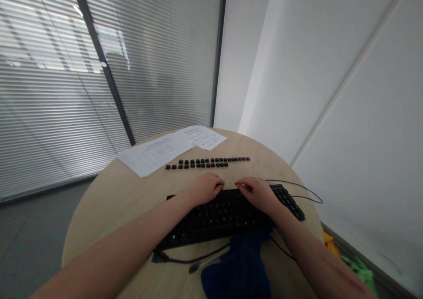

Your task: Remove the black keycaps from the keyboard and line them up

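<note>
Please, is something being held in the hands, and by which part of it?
It cannot be told: the left hand and right hand are near the far edge of the keyboard, but no held thing is clear.

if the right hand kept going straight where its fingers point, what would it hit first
Most likely the left hand, since the right hand points across toward it near the far edge of the keyboard; their relative heights are hard to judge.
</note>
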A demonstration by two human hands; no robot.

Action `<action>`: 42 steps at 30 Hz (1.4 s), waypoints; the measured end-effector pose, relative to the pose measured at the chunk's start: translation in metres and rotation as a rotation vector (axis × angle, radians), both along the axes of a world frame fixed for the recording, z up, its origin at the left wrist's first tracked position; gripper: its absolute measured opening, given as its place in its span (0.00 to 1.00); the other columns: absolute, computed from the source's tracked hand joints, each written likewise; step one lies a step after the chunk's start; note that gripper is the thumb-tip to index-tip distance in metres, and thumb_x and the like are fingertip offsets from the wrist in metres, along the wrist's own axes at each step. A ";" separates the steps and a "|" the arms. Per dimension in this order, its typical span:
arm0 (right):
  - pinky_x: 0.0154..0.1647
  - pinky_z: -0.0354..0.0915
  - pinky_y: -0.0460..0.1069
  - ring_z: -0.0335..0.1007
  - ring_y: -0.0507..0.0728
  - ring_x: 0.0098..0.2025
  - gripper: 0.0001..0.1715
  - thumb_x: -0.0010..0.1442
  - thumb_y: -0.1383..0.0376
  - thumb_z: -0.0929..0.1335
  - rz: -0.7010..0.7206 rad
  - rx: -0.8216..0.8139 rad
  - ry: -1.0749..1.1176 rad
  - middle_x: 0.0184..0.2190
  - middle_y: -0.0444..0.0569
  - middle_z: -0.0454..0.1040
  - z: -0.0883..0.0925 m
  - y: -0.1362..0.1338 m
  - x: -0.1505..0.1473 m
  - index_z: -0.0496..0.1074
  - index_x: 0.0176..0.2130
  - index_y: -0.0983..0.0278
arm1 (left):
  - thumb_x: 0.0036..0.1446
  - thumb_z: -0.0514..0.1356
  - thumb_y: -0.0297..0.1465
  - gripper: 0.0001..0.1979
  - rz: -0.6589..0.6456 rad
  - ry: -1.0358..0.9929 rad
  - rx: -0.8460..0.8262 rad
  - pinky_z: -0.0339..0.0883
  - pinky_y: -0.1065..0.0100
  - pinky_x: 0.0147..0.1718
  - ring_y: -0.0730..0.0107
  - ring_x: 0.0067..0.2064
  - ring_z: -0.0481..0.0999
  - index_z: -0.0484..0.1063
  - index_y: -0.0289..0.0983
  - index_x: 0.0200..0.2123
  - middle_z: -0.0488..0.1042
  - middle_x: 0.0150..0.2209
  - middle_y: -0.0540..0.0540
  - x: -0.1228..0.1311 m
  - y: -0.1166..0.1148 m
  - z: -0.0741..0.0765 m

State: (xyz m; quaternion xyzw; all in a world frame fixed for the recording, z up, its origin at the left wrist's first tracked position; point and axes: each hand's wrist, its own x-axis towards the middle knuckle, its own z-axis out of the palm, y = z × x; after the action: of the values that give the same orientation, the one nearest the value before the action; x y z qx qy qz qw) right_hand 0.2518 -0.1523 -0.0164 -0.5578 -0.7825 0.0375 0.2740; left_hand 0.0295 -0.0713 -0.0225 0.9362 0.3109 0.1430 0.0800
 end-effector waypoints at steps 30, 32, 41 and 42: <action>0.35 0.64 0.48 0.72 0.54 0.31 0.08 0.61 0.64 0.70 0.015 0.113 0.007 0.29 0.46 0.78 -0.005 -0.005 -0.016 0.80 0.41 0.59 | 0.53 0.66 0.36 0.10 -0.093 -0.420 -0.406 0.65 0.71 0.31 0.72 0.30 0.72 0.70 0.37 0.29 0.74 0.27 0.52 -0.001 -0.009 0.012; 0.35 0.63 0.48 0.72 0.55 0.31 0.08 0.62 0.63 0.70 0.007 0.119 0.007 0.27 0.46 0.77 -0.005 -0.005 -0.015 0.80 0.41 0.59 | 0.54 0.65 0.36 0.09 -0.106 -0.400 -0.400 0.65 0.71 0.32 0.73 0.30 0.72 0.71 0.37 0.29 0.74 0.27 0.53 -0.001 -0.010 0.014; 0.36 0.64 0.48 0.72 0.55 0.31 0.10 0.63 0.62 0.69 -0.010 0.105 0.026 0.29 0.46 0.78 -0.005 -0.004 -0.012 0.80 0.41 0.59 | 0.55 0.64 0.31 0.05 -0.122 -0.393 -0.470 0.69 0.68 0.36 0.70 0.34 0.76 0.72 0.37 0.34 0.77 0.31 0.50 -0.001 -0.008 0.010; 0.36 0.64 0.48 0.72 0.55 0.31 0.09 0.63 0.62 0.69 -0.010 0.109 0.029 0.29 0.46 0.78 -0.005 -0.004 -0.012 0.80 0.41 0.59 | 0.55 0.64 0.31 0.05 -0.126 -0.394 -0.477 0.69 0.68 0.37 0.70 0.35 0.76 0.72 0.37 0.35 0.77 0.31 0.50 -0.001 -0.007 0.009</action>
State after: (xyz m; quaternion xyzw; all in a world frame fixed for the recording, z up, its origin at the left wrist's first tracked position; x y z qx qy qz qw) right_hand 0.2397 -0.1566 -0.0216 -0.5452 -0.7767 0.0017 0.3155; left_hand 0.0284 -0.0781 -0.0138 0.8628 0.2555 0.2394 0.3646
